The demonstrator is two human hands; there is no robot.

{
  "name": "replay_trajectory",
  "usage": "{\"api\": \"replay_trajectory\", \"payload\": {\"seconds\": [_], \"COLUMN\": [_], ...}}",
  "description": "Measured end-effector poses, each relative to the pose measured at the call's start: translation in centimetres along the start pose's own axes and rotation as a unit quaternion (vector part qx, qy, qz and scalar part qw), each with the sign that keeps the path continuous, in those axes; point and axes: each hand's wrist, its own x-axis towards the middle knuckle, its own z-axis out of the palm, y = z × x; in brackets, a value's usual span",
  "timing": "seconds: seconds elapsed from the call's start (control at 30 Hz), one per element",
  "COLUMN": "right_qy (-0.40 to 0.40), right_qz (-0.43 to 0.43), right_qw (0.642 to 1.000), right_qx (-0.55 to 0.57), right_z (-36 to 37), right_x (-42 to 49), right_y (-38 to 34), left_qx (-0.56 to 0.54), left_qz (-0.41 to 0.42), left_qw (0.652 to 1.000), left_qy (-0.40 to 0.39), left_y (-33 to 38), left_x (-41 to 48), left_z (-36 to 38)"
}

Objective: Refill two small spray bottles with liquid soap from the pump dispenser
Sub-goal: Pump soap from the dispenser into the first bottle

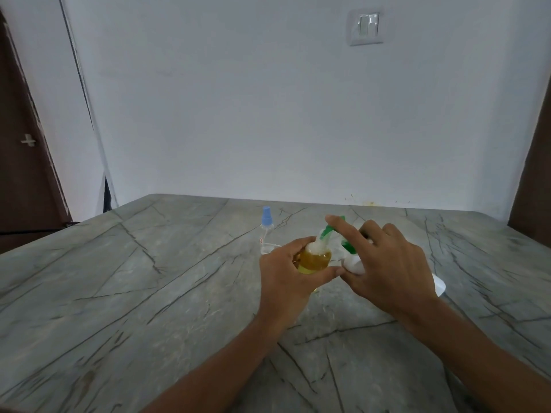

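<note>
A person's left hand (pixel 286 272) is gripping a small spray bottle (pixel 314 259), fingers and thumb curling round its body and holding it just above the table (pixel 149 278), its spray cap off. The bottle's open neck is sitting right under the green spout (pixel 326 231) of the pump dispenser (pixel 353 265), which is standing just to the right of that hand. The right hand (pixel 393 263) is wrapping the dispenser's white body, thumb in front and fingers curling behind, while its index finger (pixel 343 231) is stretching out along the top of the green pump head.

The step in hand appears to be the filling of one bottle. The clear bottle is showing amber-yellow soap most of the way up, with white foam gathering at the neck, so it is looking close to full. The next move is likely calling for gentle pumping, or a stop, before foam spills over, with the neck kept directly below the spout.

Just beyond the left hand, a second spray bottle (pixel 266 231) is standing upright on the table, blue cap on, its clear body looking empty, though it is too small to be sure. By that look, its refill is waiting.
</note>
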Motion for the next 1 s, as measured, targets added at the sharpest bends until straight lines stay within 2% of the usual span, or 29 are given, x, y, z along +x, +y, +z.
{"api": "replay_trajectory", "payload": {"seconds": [0.67,1.0], "right_qy": [0.015,0.010], "right_qz": [0.006,0.014], "right_qw": [1.000,1.000], "right_qx": [0.015,0.003], "right_z": [0.18,0.16], "right_x": [-0.06,0.04], "right_y": [0.24,0.19], "left_qx": [-0.055,-0.042], "left_qz": [-0.029,-0.023], "left_qw": [0.997,0.998], "left_qy": [-0.041,-0.028], "left_y": [0.25,-0.01], "left_x": [0.13,0.21], "left_z": [0.16,0.39]}}
